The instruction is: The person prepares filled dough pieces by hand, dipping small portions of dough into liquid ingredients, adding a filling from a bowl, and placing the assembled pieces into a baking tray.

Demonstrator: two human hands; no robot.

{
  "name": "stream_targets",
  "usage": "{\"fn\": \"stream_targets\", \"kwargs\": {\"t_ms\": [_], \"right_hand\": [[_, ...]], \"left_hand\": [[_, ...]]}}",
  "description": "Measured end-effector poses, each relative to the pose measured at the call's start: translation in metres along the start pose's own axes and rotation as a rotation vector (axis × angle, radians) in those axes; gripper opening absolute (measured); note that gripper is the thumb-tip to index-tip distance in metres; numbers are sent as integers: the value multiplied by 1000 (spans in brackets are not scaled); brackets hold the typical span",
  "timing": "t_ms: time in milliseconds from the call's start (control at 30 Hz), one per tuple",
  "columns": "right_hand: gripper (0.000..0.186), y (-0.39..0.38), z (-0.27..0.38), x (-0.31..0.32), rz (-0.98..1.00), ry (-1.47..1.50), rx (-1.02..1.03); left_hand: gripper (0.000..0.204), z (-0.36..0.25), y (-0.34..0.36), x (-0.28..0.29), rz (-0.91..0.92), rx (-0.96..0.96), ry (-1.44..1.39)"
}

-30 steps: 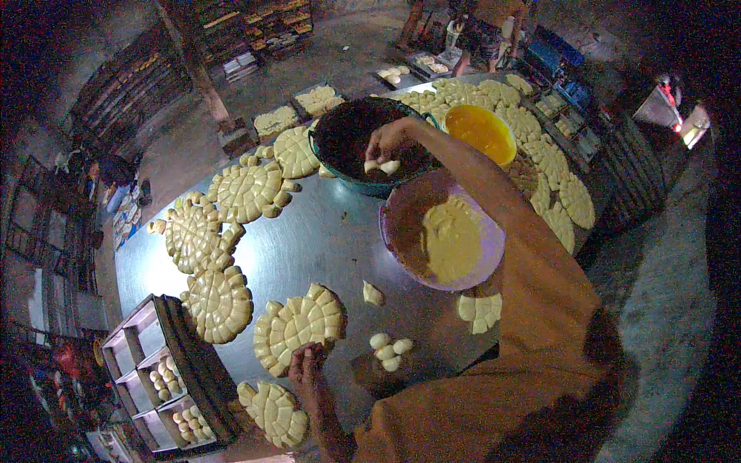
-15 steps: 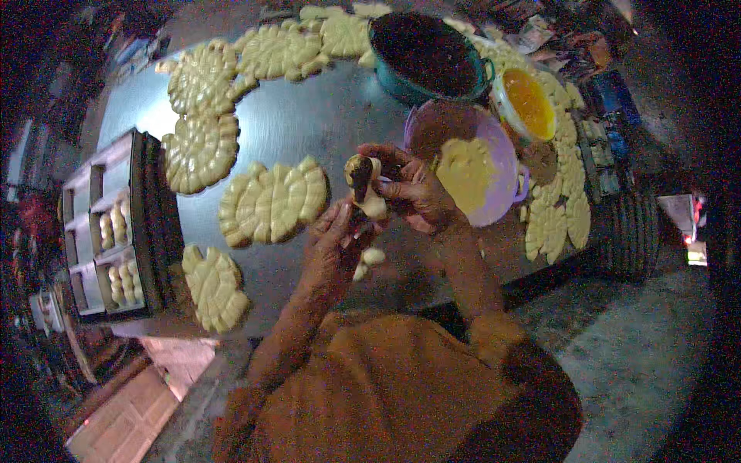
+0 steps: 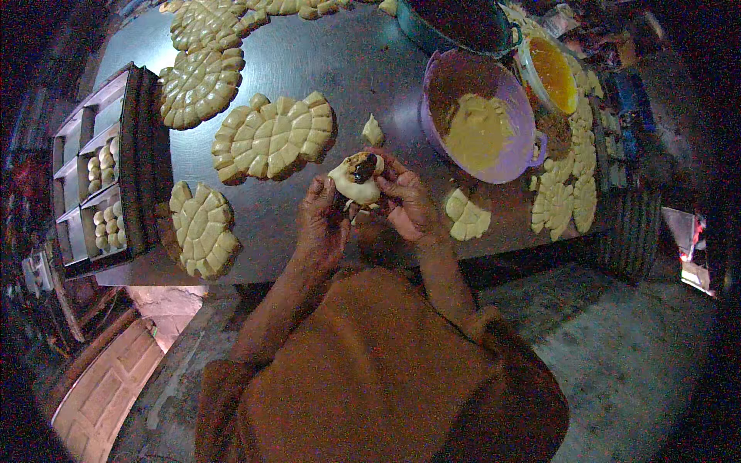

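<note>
Between my two hands is a flattened piece of pale dough (image 3: 352,188) with a dark, glossy filling (image 3: 361,167) on its top. My left hand (image 3: 323,216) pinches the dough's left edge between thumb and fingers. From the other side, my right hand (image 3: 406,202) grips the right edge, its thumb near the filling. Both hands are held above the near part of the metal table (image 3: 309,255). A small pointed scrap of dough (image 3: 373,131) lies just beyond them. Right of my right hand rests a scored dough piece (image 3: 468,214).
Scored slabs of dough (image 3: 274,137) lie on the left and far table. Stacked trays (image 3: 93,166) with dough balls stand at the left edge. At right are a purple bowl (image 3: 482,116) of pale paste, a dark green tub (image 3: 455,27) and a bowl of orange-yellow liquid (image 3: 549,73).
The view has tipped, so the table sits higher in the picture. My hands have drawn nearer to me, and the dough between them now faces up, its filling on top.
</note>
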State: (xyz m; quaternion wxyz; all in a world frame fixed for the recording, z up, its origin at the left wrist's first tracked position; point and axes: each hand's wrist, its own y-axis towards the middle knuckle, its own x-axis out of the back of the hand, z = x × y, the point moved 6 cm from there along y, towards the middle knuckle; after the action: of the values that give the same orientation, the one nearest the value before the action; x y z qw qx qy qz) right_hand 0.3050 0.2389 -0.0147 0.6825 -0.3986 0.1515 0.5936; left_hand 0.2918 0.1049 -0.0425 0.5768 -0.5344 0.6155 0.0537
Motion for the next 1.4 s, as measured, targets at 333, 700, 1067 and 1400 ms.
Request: {"fn": "stream_targets", "kwargs": {"t_ms": [333,700,1067,1400], "right_hand": [[29,-2,15,-15,73,-578,466],[40,-39,39,-77,370,-1600,1082],[27,-16,66,-68,405,-1569,573],[40,-25,65,-90,466,-1641,1208]], "left_hand": [[20,-29,-9,-24,-16,-122,225],[25,-43,-17,-26,-51,-125,583],[22,-62,-29,-41,203,-76,1013],[36,-30,11,-9,461,204,345]]}}
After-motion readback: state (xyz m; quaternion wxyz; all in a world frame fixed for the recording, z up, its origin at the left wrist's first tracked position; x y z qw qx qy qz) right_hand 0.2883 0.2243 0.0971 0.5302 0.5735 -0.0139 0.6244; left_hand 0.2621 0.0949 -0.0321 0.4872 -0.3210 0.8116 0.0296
